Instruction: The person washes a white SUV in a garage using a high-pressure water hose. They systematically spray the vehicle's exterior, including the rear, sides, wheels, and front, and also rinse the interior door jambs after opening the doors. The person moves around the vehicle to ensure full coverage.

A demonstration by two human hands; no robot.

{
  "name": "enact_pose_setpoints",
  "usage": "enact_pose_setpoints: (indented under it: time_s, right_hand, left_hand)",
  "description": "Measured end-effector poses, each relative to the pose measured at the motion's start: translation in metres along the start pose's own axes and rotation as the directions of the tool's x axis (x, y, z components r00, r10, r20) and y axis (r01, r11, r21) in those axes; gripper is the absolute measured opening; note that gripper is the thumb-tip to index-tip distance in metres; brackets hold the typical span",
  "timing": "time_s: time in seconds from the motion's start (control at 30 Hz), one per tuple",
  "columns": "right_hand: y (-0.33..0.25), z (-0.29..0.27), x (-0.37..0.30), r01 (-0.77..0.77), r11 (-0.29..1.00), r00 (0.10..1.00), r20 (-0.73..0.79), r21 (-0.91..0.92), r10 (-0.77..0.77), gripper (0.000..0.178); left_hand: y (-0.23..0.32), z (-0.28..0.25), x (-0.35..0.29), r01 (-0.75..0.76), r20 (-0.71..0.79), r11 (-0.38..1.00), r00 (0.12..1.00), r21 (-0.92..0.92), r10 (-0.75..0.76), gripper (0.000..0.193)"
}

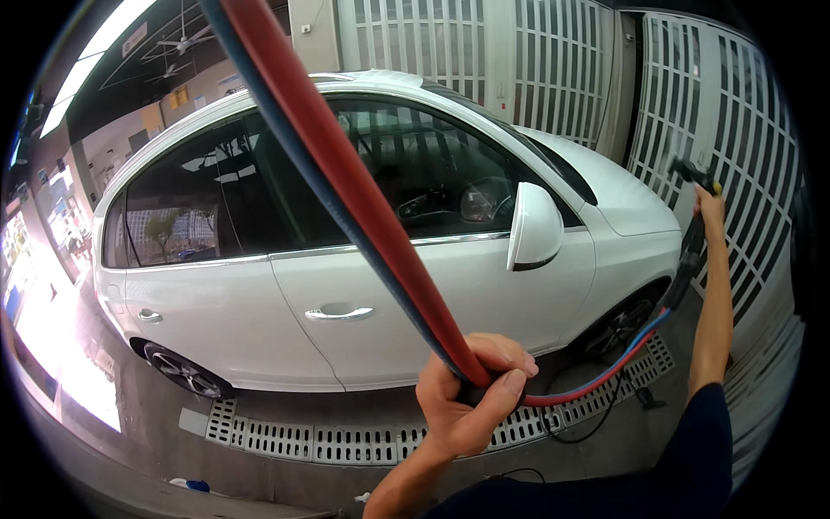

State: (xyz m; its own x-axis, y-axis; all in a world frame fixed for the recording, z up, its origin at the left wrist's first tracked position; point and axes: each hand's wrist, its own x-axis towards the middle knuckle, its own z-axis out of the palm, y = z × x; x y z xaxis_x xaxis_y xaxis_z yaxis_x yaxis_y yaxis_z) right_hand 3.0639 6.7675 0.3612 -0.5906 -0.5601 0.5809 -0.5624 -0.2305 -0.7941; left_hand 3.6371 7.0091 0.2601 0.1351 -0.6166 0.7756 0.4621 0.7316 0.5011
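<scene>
A paired red and blue hose (346, 156) slants across the view from the top. My left hand (462, 402) is closed around it, low in front of the white car (424, 337). From that fist the hose runs right and up into a black sleeve (687, 264). My right arm is stretched out to the far right, near the car's front end. There my right hand (711, 216) grips a black spray gun (686, 169) with a yellow part, held up clear of the bodywork. Its trigger is too small to make out.
The car's side mirror (536, 229) sticks out toward me. A slotted drain grate (354, 445) follows the floor along the car. A thin black cable (575, 439) loops over the floor beside the front wheel (622, 329). Slatted white shutters (692, 112) stand beyond the car's front.
</scene>
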Motion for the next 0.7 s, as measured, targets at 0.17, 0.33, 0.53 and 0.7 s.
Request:
enact_pose_setpoints:
  time_s: [0.17,0.33,0.53,0.7]
  right_hand:
    - [-0.253,0.190,-0.073,-0.025,0.961,0.878,0.465,0.277,-0.111,0.022]
    - [-0.504,0.381,-0.249,-0.084,0.753,0.455,0.697,0.653,-0.554,0.024]
    - [-0.623,0.445,-0.533,-0.408,0.545,0.101,0.629,0.733,-0.771,0.013]
    - [-0.561,0.466,-0.655,-0.163,0.653,-0.019,0.660,0.739,-0.751,0.017]
  left_hand:
    - [0.056,-0.086,-0.025,0.084,-0.046,0.995,0.996,0.055,-0.082,0.023]
    - [0.139,-0.173,-0.040,0.025,-0.180,1.000,0.983,0.011,-0.023,0.018]
    - [0.219,-0.204,-0.052,0.275,-0.240,0.884,0.951,0.379,-0.194,0.010]
    - [0.271,-0.219,-0.030,0.492,-0.217,0.731,0.869,0.474,-0.444,0.011]
